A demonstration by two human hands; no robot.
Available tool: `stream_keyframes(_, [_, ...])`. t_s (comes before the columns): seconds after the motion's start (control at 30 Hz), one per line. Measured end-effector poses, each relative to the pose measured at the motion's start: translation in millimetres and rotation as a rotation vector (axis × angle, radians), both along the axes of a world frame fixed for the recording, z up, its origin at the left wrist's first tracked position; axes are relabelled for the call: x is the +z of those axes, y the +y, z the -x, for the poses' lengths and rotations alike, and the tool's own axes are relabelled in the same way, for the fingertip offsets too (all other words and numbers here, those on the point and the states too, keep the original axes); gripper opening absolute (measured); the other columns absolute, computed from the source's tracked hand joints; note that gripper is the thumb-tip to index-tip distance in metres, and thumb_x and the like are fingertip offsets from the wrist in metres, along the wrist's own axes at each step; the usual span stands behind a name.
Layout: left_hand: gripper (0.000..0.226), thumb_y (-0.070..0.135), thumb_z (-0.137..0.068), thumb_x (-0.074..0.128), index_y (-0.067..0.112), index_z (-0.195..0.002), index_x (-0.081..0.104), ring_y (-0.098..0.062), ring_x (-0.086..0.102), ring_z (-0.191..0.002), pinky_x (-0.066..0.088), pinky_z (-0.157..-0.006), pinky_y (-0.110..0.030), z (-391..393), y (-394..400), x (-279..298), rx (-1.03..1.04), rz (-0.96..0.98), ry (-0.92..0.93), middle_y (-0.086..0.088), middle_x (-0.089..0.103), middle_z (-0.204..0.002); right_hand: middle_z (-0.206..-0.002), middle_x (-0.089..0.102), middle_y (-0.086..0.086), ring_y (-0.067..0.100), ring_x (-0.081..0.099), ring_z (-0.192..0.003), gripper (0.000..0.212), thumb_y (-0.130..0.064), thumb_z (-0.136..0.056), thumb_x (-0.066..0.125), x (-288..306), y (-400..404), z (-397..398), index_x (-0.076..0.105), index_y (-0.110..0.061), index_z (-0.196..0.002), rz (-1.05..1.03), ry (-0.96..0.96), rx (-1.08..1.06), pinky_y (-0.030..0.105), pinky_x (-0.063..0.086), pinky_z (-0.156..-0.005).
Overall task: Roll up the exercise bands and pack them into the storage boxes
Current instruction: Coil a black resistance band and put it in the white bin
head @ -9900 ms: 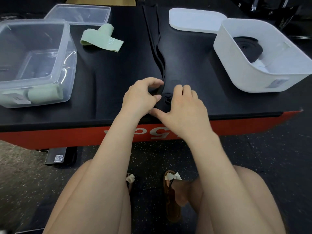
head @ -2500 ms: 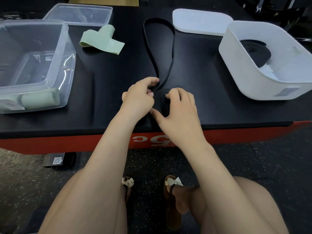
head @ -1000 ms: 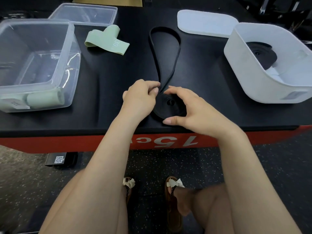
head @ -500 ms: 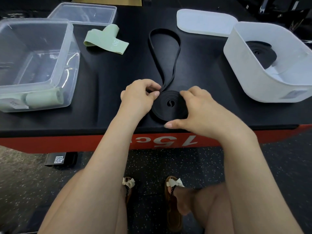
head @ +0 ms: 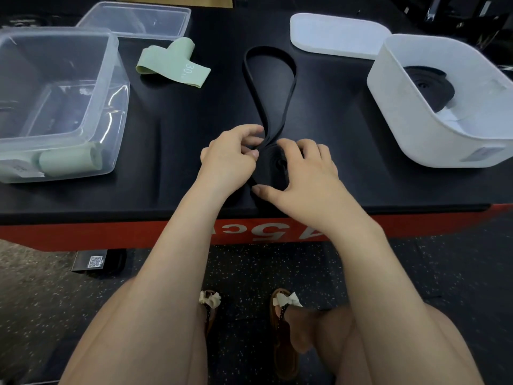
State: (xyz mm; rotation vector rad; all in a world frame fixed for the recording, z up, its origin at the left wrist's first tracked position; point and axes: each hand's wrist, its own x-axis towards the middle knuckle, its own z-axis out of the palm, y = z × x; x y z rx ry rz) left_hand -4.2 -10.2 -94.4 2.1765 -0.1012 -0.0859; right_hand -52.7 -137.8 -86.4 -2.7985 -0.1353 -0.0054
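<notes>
The right hand (head: 301, 176) lies curved over a flat coil of black exercise band (head: 270, 168) near the front edge of the black table (head: 177, 140), thumb at the coil's near rim and fingers draped over its top, pressing it down rather than closing round it. Just beside it the left hand (head: 231, 158) pinches the two free strands between thumb and fingertips where they meet the coil. This reads as the middle of the rolling step: the spiral is partly wound, and a long teardrop loop of unrolled band runs away across the table and ends short of the white lid (head: 337, 34). The next move likely calls for turning the coil while the left hand feeds the doubled strands in flat and snug, since a slack grip could let the spiral spring loose. The band looks like thin matte rubber, smooth and springy, nearly lost against the table. To the right stands a white storage box (head: 410, 118) with rounded corners and opaque walls, one rolled black band (head: 429, 84) already inside. To the left a clear plastic box (head: 105, 87) holds a rolled pale green band (head: 68, 162) against its near wall; beyond it lie a clear lid (head: 133, 19) and a flat green band (head: 173, 66), wider, fabric-like, printed 30, not yet rolled.
</notes>
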Motion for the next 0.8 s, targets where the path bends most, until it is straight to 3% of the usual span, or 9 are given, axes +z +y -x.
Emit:
stream_keyframes(0.13, [0.033,0.021,-0.095,0.047,0.027,-0.127,0.056,-0.011,0.056,-0.105,0.034,-0.108,-0.040,2,-2,4,0.038,-0.038,0.005,0.019,0.058,-0.089,-0.149,0.024,-0.002,0.018,0.014,-0.138,0.079,-0.046,-0.082,0.064,6,-10,-3,0.023,-0.024,-0.146,-0.126,0.110,0.109,0.037,0.021,-0.113])
stream_keyframes(0.3, [0.036,0.027,-0.099,0.041,0.028,-0.133,0.050,-0.018,0.050,-0.118,0.029,-0.108,-0.038,2,-1,6,0.017,-0.213,-0.016,0.002,0.057,-0.119,-0.154,0.018,-0.009,0.008,0.008,-0.142,0.082,-0.034,-0.081,0.070,10,-21,-6,0.022,-0.028,-0.146,-0.231,0.198,0.211,0.030,0.017,-0.115])
stream_keyframes(0.43, [0.036,0.025,-0.099,0.040,0.034,-0.132,0.049,-0.018,0.049,-0.116,0.023,-0.102,-0.035,1,1,6,-0.050,-0.326,-0.033,0.000,0.049,-0.119,-0.154,0.019,-0.010,0.005,0.010,-0.142,0.083,-0.028,-0.078,0.075,8,-27,-10,0.026,-0.031,-0.145,-0.295,0.220,0.240,0.025,0.018,-0.114])
stream_keyframes(0.53, [0.033,0.023,-0.099,0.041,0.036,-0.126,0.055,-0.016,0.051,-0.113,0.024,-0.105,-0.035,1,3,5,-0.041,-0.292,-0.033,0.003,0.051,-0.114,-0.154,0.019,-0.011,0.002,0.013,-0.141,0.080,-0.025,-0.077,0.075,8,-32,-14,0.029,-0.034,-0.142,-0.309,0.237,0.283,0.020,0.018,-0.112])
stream_keyframes(0.63, [0.032,0.016,-0.097,0.044,0.032,-0.120,0.061,-0.015,0.054,-0.112,0.037,-0.105,-0.037,2,4,4,-0.032,-0.199,-0.037,0.004,0.057,-0.117,-0.153,0.021,-0.016,-0.003,0.019,-0.137,0.077,-0.023,-0.077,0.076,9,-38,-18,0.033,-0.038,-0.139,-0.320,0.264,0.329,0.012,0.019,-0.105])
stream_keyframes(0.73, [0.031,0.012,-0.095,0.049,0.027,-0.117,0.064,-0.008,0.056,-0.108,0.040,-0.093,-0.021,2,6,4,-0.011,-0.112,-0.021,0.007,0.063,-0.115,-0.152,0.023,-0.021,-0.006,0.024,-0.134,0.079,-0.025,-0.073,0.079,11,-42,-20,0.035,-0.040,-0.138,-0.342,0.287,0.330,0.006,0.021,-0.101])
stream_keyframes(0.8, [0.030,0.011,-0.094,0.051,0.025,-0.116,0.065,-0.002,0.055,-0.100,0.037,-0.086,-0.014,3,7,4,-0.004,-0.067,-0.007,0.007,0.065,-0.112,-0.153,0.022,-0.018,-0.003,0.021,-0.138,0.087,-0.030,-0.067,0.082,12,-44,-20,0.035,-0.039,-0.139,-0.324,0.261,0.285,0.011,0.020,-0.105])
